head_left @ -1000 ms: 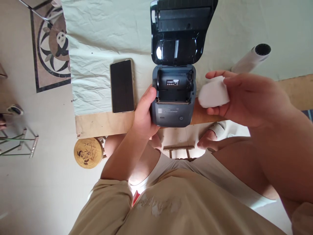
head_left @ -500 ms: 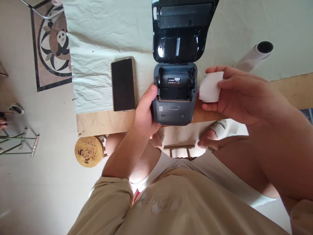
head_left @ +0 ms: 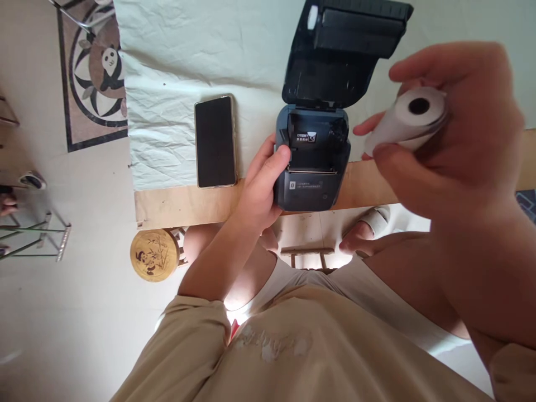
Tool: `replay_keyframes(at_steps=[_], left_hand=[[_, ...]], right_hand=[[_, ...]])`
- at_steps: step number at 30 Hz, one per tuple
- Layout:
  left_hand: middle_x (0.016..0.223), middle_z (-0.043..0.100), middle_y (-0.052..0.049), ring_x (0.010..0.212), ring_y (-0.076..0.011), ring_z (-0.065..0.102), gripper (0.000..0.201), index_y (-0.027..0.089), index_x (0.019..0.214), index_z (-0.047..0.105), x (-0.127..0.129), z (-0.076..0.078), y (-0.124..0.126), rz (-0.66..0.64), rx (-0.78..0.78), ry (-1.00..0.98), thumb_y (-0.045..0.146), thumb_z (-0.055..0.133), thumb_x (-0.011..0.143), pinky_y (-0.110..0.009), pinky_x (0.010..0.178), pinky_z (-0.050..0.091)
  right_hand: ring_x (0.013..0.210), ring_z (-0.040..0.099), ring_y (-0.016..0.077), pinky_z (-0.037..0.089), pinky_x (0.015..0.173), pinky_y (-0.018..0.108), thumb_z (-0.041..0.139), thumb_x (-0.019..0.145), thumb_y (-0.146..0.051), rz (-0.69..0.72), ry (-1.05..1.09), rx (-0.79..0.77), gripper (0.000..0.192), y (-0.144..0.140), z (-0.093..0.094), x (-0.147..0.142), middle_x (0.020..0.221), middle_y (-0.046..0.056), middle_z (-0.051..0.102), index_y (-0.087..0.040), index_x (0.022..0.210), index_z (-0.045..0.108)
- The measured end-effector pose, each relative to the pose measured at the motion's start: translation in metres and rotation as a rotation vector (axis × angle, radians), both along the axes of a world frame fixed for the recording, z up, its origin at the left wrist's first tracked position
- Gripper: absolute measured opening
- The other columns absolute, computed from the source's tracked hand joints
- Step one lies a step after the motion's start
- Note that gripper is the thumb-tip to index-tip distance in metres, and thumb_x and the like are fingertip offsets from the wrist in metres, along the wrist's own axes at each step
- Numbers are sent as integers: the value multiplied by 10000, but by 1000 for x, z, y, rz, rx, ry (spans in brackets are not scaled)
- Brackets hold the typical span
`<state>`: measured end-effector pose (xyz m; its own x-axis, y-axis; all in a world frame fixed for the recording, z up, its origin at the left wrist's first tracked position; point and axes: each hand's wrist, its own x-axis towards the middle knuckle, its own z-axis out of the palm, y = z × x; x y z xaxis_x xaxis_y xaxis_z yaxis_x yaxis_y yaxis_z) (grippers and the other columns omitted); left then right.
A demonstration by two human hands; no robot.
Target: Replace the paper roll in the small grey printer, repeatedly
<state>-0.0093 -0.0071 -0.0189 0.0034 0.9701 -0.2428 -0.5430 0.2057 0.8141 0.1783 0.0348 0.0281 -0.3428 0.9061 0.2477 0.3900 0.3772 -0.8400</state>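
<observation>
Printer [head_left: 307,195] (lid [head_left: 335,70] raised), upper centre, gripped at its side by left hand [head_left: 263,184]. Roll [head_left: 400,128], upper right, pinched by right hand [head_left: 469,137].

Phone [head_left: 216,140] on table [head_left: 188,206], left of printer [head_left: 310,194]; paper roll [head_left: 400,129] right of printer.

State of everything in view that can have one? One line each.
Printer: gripped in the left hand
Printer lid: open
White roll: held in the right hand, tilted, one end toward the camera
Phone: lying face up, dark
Round stool: upright
</observation>
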Motion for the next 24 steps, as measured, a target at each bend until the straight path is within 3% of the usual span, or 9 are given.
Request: replay_keyframes(at_steps=[2, 5, 9, 13, 19, 22, 24], left_hand=[[1071, 726, -17, 1260, -221, 633, 268, 234, 1062, 652, 1, 1, 0, 15, 8, 25, 422, 625, 873, -312, 1012, 567], [1047, 726, -22, 1228, -208, 649, 278, 220, 1047, 658, 3, 2, 0, 38, 26, 47, 430, 640, 866, -280, 1018, 553], [1003, 728, -23, 1176, -190, 668, 256, 207, 1082, 645, 2, 3, -2, 19, 47, 60, 378, 590, 900, -270, 1011, 553], [951, 723, -11, 1122, -177, 683, 228, 217, 1066, 638, -1, 4, -4, 1, 25, 86, 372, 576, 910, -256, 962, 569], [1092, 712, -25, 1075, -174, 684, 251, 232, 1093, 621, -3, 7, -6, -23, 24, 105, 399, 577, 910, -202, 719, 552], [1138, 701, -33, 1104, -185, 677, 276, 226, 1096, 620, -2, 5, -6, -25, 26, 100, 424, 585, 908, -195, 661, 527], [1123, 701, -39, 1139, -203, 668, 308, 220, 1089, 625, -3, 3, -5, -12, 50, 93, 451, 616, 886, -206, 673, 536]], right_hand=[[1045, 618, 121, 531, 924, 293, 557, 762, -94, 80, -46, 155, 598, -2, 3, -5, 1326, -11, 532, -342, 1304, 506], [1132, 601, 115, 516, 1015, 281, 550, 813, -111, 86, -211, 231, 611, -1, 0, -14, 1341, -48, 542, -395, 1347, 463], [1126, 606, 167, 516, 951, 324, 577, 774, -135, -9, -388, 153, 476, 4, -7, -25, 1222, -19, 586, -337, 1205, 546], [1067, 617, 199, 504, 902, 367, 586, 731, -173, 9, -431, 106, 237, 9, -6, -29, 1056, -2, 631, -250, 953, 555], [946, 631, 154, 496, 975, 383, 609, 737, -162, 2, -412, 99, 210, 8, -1, -25, 1066, -23, 669, -255, 921, 568], [1084, 655, 165, 510, 991, 400, 553, 801, -127, 62, -397, 211, 148, 9, -10, -24, 1158, -39, 680, -252, 871, 589], [1207, 624, 183, 534, 976, 386, 545, 822, -108, 91, -344, 402, 142, 12, -18, -22, 1200, -44, 672, -240, 824, 599]])
